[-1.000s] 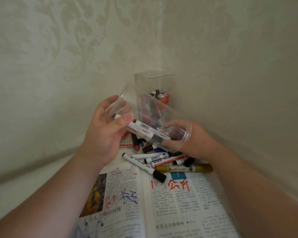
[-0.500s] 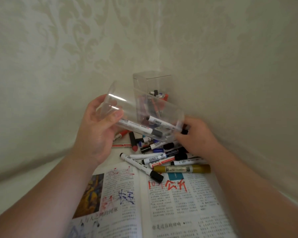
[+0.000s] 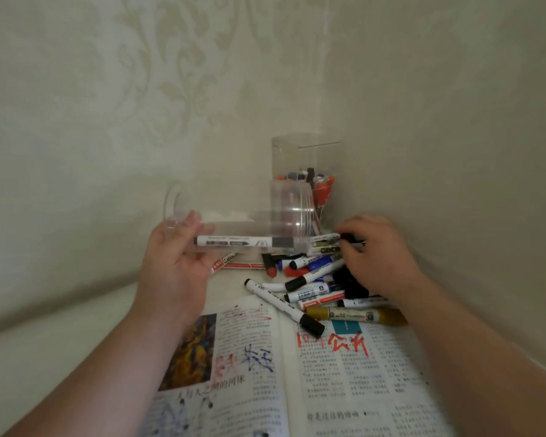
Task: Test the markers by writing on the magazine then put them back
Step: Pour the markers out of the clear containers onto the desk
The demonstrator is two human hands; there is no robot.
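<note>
My left hand [image 3: 174, 263] holds a clear plastic cup [image 3: 240, 216] on its side, mouth to the right, with a white black-capped marker [image 3: 243, 241] lying inside. My right hand [image 3: 375, 257] pinches a white marker with a black cap [image 3: 327, 242] right at the cup's mouth. A pile of loose markers [image 3: 309, 285] lies on the surface at the top of the open magazine [image 3: 312, 373], which carries red and blue scribbles. One black-capped marker [image 3: 284, 305] lies across the magazine's top edge, beside a gold marker [image 3: 356, 315].
A clear square holder [image 3: 306, 159] with several markers inside stands in the corner behind the cup. Patterned walls close in behind and on the right. A pale surface [image 3: 44, 357] stretches to the left of the magazine.
The cup has swung from tilted to lying level and lower. My right hand has left the cup's rim, dropped to the pile and now pinches a marker at the cup's mouth.
</note>
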